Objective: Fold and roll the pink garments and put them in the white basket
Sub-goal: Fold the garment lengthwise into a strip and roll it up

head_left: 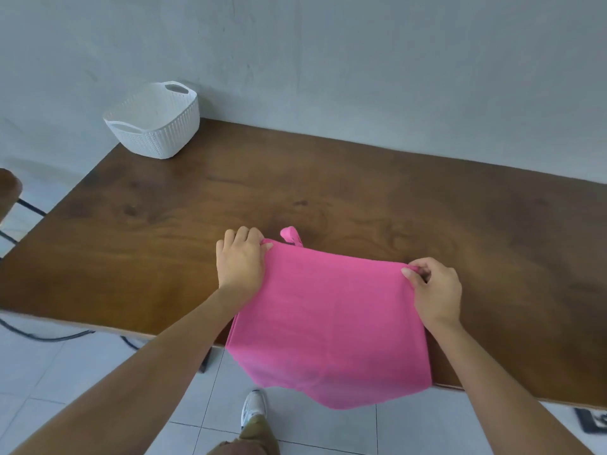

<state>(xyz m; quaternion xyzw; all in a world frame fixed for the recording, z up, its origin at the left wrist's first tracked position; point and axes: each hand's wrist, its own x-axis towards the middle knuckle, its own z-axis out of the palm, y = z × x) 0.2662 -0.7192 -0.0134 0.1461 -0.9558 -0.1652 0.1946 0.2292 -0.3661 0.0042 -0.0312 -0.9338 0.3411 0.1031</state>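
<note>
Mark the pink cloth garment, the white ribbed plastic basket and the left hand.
pink cloth garment point(328, 323): head view, middle of its flat panel.
white ribbed plastic basket point(161, 137): head view, near outer wall.
left hand point(241, 259): head view, back of the hand.

Counter point(361, 198): dark brown wood with visible grain and knots, extending past the left hand point(241, 257) and the right hand point(435, 290). Wall point(361, 60): plain grey-blue plaster, matte, beyond both hands at the counter's far edge. Floor point(82, 372): white tiles with grey joints, nearer than the hands. Chair point(8, 192): brown seat on a black metal frame, far outboard of the left hand. Black cable point(42, 338): on the floor, left-hand side. Dark rectangular fitting point(593, 428): on the floor, outboard of the right hand. Lighting: soft, even.
</note>
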